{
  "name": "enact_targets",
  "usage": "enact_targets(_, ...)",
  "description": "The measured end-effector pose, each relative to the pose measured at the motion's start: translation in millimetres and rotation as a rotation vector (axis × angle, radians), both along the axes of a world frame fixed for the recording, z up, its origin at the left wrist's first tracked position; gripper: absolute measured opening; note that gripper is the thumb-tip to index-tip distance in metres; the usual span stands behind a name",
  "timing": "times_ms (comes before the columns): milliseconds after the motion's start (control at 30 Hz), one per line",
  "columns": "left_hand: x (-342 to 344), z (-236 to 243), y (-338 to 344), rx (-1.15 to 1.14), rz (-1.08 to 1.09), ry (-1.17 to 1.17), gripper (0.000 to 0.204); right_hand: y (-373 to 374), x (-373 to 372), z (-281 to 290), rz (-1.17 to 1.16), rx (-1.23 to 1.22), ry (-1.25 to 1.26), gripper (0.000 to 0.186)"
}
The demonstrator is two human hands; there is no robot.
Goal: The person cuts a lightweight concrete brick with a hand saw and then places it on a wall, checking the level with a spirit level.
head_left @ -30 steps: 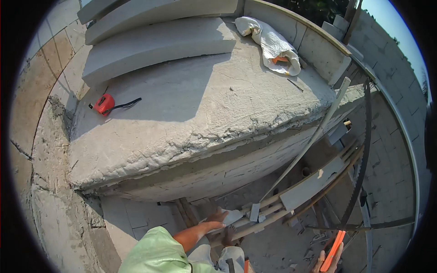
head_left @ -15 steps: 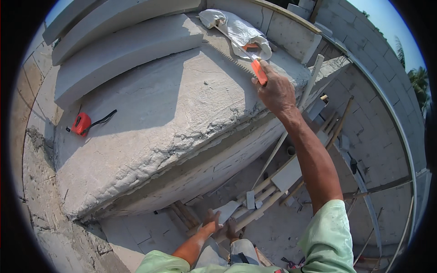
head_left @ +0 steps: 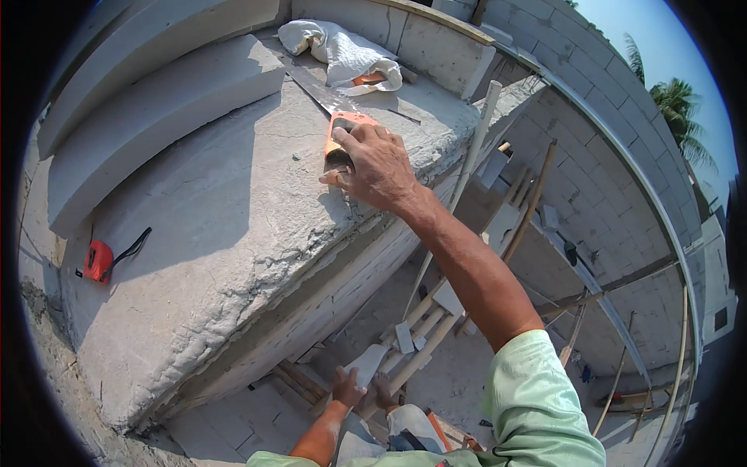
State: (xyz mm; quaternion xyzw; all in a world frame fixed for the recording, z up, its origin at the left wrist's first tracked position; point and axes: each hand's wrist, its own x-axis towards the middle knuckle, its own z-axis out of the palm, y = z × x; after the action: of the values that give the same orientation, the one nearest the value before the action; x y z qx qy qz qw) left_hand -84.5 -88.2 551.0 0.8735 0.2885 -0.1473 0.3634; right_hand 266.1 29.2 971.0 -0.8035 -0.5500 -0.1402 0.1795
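At the middle of the concrete ledge, my right hand (head_left: 379,167) is closed round the orange handle of a handsaw (head_left: 343,123). The saw's blade stretches away toward the far left and lies low over the ledge, its tip near the pale blocks. Lower down, beside the ledge's wall, my left hand (head_left: 348,387) grips a pale, flat block piece (head_left: 367,363); its fingers are partly hidden. A white sack (head_left: 342,53) with something orange inside lies just beyond the saw. On the ledge's left side rests a red tape measure (head_left: 98,261) with a black strap.
Long pale blocks (head_left: 167,117) are stacked at the ledge's far left. The ledge (head_left: 194,311) has a rough, crumbly edge. A thin upright pipe (head_left: 476,144) stands at its right corner. Below are bamboo poles (head_left: 420,354), block scraps and a curved block wall (head_left: 607,179).
My right hand has brought the saw nearer and to the left, turning it so its blade lies flatter. My left hand still holds the block piece. The whole view has shifted.
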Motion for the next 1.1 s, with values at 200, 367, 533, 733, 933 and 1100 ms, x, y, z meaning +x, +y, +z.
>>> enact_targets(200,-5,1,2,-0.028,0.029,0.058,0.067,-124,50,19,-0.197,0.506,-0.047,0.058)
enact_targets(367,-6,0,-2,0.018,0.017,0.031,0.066,-179,151,43,-0.563,0.596,0.347,0.069)
enact_targets(533,-4,2,-12,0.018,0.053,0.096,0.07,-167,227,34,-0.632,0.421,0.404,0.086)
enact_targets(733,-7,-11,-30,-0.12,0.09,0.13,0.076,-126,269,-6,-0.411,0.423,0.487,0.073)
enact_targets(933,15,-3,-36,-0.256,0.149,0.209,0.078,-135,301,-16,-0.317,0.324,0.415,0.048)
enact_targets(1100,38,24,-40,-0.286,0.198,0.345,0.078,-161,370,-24,-0.346,0.444,0.336,0.043)
